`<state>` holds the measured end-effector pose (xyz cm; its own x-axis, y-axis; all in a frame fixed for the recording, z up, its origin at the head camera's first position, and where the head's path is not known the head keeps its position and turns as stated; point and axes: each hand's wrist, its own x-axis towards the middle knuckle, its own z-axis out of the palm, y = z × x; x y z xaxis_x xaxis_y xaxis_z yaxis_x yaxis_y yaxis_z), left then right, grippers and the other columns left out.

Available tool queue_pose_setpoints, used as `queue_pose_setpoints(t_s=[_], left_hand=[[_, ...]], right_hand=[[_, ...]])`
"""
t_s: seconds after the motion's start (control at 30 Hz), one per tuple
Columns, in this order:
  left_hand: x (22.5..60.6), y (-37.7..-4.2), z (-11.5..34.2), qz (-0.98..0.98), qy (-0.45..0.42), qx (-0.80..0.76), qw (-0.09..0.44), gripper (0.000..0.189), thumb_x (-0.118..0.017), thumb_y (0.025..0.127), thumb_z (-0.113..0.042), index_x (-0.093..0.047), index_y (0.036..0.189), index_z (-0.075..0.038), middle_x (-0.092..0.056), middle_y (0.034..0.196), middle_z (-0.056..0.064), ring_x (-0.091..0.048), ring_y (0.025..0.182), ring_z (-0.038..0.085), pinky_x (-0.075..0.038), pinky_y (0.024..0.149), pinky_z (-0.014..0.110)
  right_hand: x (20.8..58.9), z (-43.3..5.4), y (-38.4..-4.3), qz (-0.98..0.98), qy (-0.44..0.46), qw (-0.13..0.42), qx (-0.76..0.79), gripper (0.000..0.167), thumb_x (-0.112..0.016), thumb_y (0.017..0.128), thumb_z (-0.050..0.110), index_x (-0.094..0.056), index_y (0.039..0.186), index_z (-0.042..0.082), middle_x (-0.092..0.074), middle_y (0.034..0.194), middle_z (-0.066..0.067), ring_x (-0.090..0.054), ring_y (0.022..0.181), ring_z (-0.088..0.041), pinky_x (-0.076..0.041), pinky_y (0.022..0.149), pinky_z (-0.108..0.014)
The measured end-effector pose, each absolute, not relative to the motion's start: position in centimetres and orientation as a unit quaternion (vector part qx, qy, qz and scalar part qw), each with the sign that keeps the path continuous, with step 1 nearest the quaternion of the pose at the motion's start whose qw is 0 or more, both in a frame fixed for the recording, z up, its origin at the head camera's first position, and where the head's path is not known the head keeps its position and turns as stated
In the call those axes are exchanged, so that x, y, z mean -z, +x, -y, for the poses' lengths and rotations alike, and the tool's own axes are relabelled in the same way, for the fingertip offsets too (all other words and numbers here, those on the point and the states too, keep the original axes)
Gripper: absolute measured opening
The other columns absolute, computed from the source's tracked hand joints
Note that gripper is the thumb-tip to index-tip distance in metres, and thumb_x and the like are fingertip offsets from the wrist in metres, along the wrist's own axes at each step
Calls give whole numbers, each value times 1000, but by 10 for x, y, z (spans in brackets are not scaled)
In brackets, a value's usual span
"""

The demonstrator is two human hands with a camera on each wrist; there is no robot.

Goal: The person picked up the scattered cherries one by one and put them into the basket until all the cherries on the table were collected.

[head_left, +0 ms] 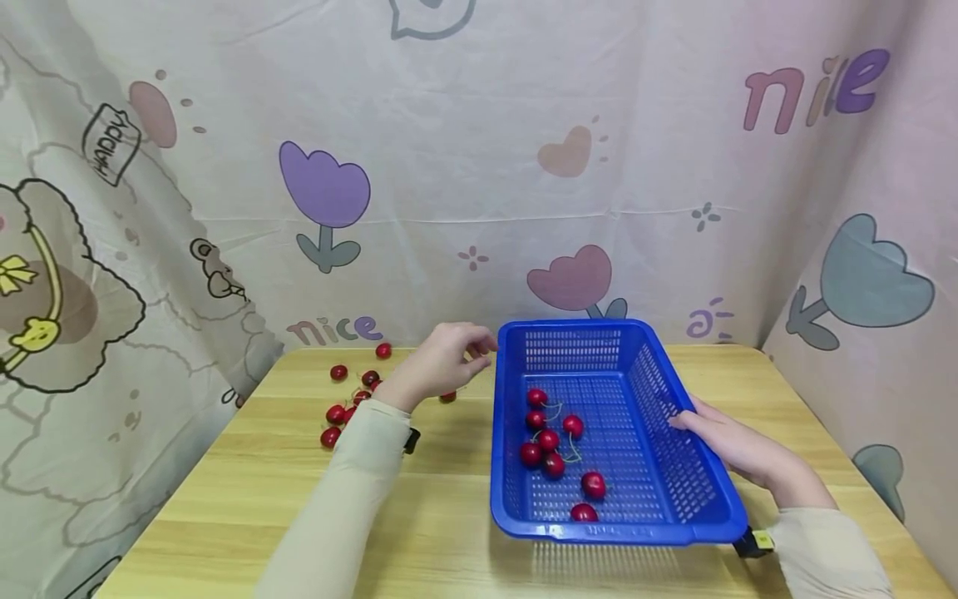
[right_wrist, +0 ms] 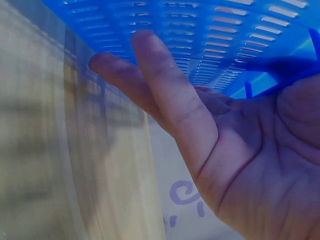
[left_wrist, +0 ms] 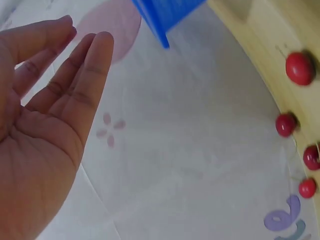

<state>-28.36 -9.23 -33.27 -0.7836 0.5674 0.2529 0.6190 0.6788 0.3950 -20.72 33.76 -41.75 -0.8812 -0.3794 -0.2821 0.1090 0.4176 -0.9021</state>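
A blue plastic basket (head_left: 629, 532) with slotted sides hangs tilted above the wooden table in the head view, with several red cherries (head_left: 549, 441) lying inside, mostly toward its left. My right hand (head_left: 737, 441) grips the basket's right side, thumb over the rim; in the right wrist view, fingers (right_wrist: 170, 95) of that hand extend beneath the slotted plastic. Beside the basket's far left corner is my left hand (head_left: 452, 353), its fingers slightly bent. Nothing lies between the thumb and fingers of this hand (left_wrist: 55, 105) in the left wrist view.
Several loose cherries (head_left: 335, 413) lie on the left part of the wooden table (head_left: 254, 499), some partly hidden behind the left forearm. A patterned cloth (head_left: 449, 166) hangs behind the table and along both sides.
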Motion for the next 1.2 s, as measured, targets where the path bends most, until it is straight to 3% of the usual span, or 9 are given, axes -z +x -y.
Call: queue_pose_setpoints(t_s=[0.13,0.4,0.73,1.2], left_hand=[[331,-285,107,918,-307,241,62,16,-72,102,-8,-75,118,-8,-78,113,8,-73,102,23,-64,97,45],[341,-289,128,929,-272,246,59,17,-71,102,-8,-75,118,-8,-77,108,8,-72,98,22,-64,92,40],[366,-300,146,943,-222,248,28,19,-71,102,-9,-73,121,-8,-76,109,9,-71,101,24,-63,94,43],[407,-323,144,958,-204,200,10,29,-75,99,-11,-70,127,-6,-72,124,21,-69,115,34,-59,99,50]], right_hand=[[416,-337,-206,-809,-88,228,535,80,-41,114,29,12,171,9,-42,151,-46,-74,110,-36,-66,89,-54],[418,-342,-207,-805,-94,228,540,79,-40,115,27,13,170,4,-45,146,-46,-75,105,-34,-67,84,-52],[417,-340,-206,-813,-96,216,532,78,-39,115,26,11,169,2,-42,148,-48,-75,106,-34,-68,83,-51],[415,-338,-208,-820,-90,217,523,77,-39,115,24,10,169,1,-47,144,-45,-75,103,-35,-68,82,-51]])
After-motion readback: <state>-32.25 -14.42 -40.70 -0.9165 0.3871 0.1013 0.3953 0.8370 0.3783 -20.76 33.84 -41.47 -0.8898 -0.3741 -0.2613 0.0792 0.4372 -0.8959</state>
